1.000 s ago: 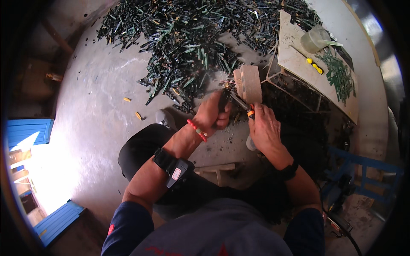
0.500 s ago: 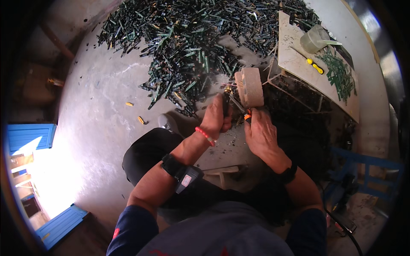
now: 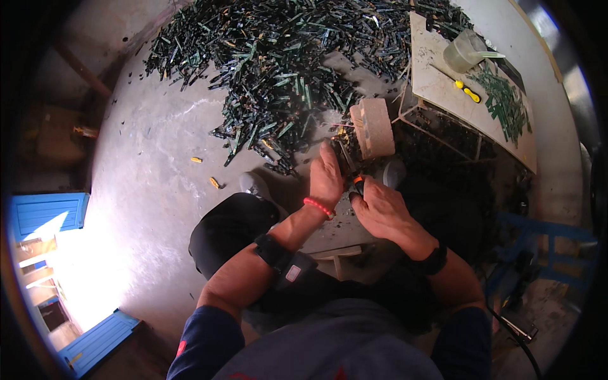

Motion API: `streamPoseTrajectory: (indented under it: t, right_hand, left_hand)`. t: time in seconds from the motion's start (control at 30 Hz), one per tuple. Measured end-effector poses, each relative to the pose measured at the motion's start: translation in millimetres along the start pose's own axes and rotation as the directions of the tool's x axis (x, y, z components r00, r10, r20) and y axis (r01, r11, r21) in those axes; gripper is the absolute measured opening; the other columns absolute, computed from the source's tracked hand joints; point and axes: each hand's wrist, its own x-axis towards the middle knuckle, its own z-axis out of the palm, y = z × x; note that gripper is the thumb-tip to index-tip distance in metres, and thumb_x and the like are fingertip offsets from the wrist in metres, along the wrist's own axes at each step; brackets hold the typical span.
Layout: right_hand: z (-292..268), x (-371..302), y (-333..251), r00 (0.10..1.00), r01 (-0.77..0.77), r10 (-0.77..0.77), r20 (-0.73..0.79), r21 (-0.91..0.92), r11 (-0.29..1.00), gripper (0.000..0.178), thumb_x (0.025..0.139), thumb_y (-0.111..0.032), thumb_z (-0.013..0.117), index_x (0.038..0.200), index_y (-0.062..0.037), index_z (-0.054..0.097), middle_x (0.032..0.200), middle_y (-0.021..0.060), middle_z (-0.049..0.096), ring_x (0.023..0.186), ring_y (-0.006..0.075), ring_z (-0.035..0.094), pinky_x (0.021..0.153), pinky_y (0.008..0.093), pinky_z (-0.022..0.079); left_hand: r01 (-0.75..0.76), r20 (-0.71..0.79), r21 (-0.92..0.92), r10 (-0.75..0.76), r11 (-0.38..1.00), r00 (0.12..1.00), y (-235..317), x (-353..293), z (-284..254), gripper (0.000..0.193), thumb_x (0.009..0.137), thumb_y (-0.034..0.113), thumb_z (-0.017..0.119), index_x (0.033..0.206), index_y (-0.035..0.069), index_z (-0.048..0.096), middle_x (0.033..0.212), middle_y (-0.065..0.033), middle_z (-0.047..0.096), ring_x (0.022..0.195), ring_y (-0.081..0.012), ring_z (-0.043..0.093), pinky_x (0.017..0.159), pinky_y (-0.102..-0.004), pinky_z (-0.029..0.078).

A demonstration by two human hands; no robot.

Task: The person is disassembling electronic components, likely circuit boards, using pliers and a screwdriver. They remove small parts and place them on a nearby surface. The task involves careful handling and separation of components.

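In my right hand (image 3: 386, 209) is a screwdriver (image 3: 359, 184) with an orange and black handle, fingers wrapped round it. Its metal shaft points up and left toward the left hand. My left hand (image 3: 326, 174) is closed, thumb upward, around a dark narrow strip that the hand itself mostly hides. Both hands are close together just in front of a pinkish brick-like block (image 3: 377, 128) on the floor. Small yellowish bits (image 3: 342, 132) lie by the block's left side. Beyond the hands spreads a big heap of dark green and black strips (image 3: 272, 82).
At the right a pale low table (image 3: 437, 79) carries a clear plastic jug (image 3: 462, 52), a yellow-handled screwdriver (image 3: 467, 94) and a pile of green strips (image 3: 503, 104). Two yellow pieces (image 3: 215, 183) lie on the floor to the left. A blue chair-like frame (image 3: 548, 247) stands at lower right.
My left hand has turned more upright and come slightly right. The right hand has shifted a little down and left, and its screwdriver handle is now more covered by the fingers.
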Motion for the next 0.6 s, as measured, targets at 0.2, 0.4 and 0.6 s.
streamPoseTrajectory:
  t: [0.2, 0.4, 0.6]
  right_hand:
    - [0.2, 2.6, 0.5, 0.998, -0.009, -0.006, 0.062, 0.237, 0.972, 0.022, 0.08, -0.015, 0.051, 0.093, 0.0022, 0.047, 0.074, 0.0169, 0.054, 0.07, 0.0288, 0.057, 0.069, 0.0377, 0.049]
    - [-9.6, 2.7, -14.7, 0.957, -0.217, 0.021, 0.29, 0.663, 0.716, 0.019, 0.082, -0.013, 0.051, 0.097, -0.0004, 0.049, 0.069, 0.0023, 0.051, 0.062, 0.0111, 0.053, 0.051, 0.0266, 0.046]
    - [16.8, 15.3, 5.0, 0.992, 0.052, -0.038, -0.121, 0.118, 0.992, 0.023, 0.078, -0.009, 0.055, 0.096, 0.0039, 0.049, 0.085, 0.0265, 0.06, 0.08, 0.0425, 0.06, 0.069, 0.0459, 0.049]
  left_hand:
    - [-0.163, -0.057, 0.016, 0.163, 0.987, 0.985, -13.7, 5.6, 1.6, 0.069, 0.101, 0.043, 0.022, 0.069, -0.009, 0.053, 0.057, -0.0269, 0.051, 0.056, -0.042, 0.051, 0.058, -0.0473, 0.04]
    - [-0.185, -0.079, 0.232, 0.208, 0.955, 0.975, 3.2, -2.3, -2.9, 0.064, 0.101, 0.039, 0.023, 0.067, -0.008, 0.051, 0.062, -0.0311, 0.052, 0.065, -0.051, 0.051, 0.057, -0.0519, 0.038]
    - [-0.324, -0.069, 0.329, 0.365, 0.887, 0.928, 7.1, -0.6, -3.7, 0.063, 0.101, 0.037, 0.022, 0.064, -0.007, 0.049, 0.059, -0.0282, 0.053, 0.058, -0.0467, 0.052, 0.054, -0.0487, 0.04]
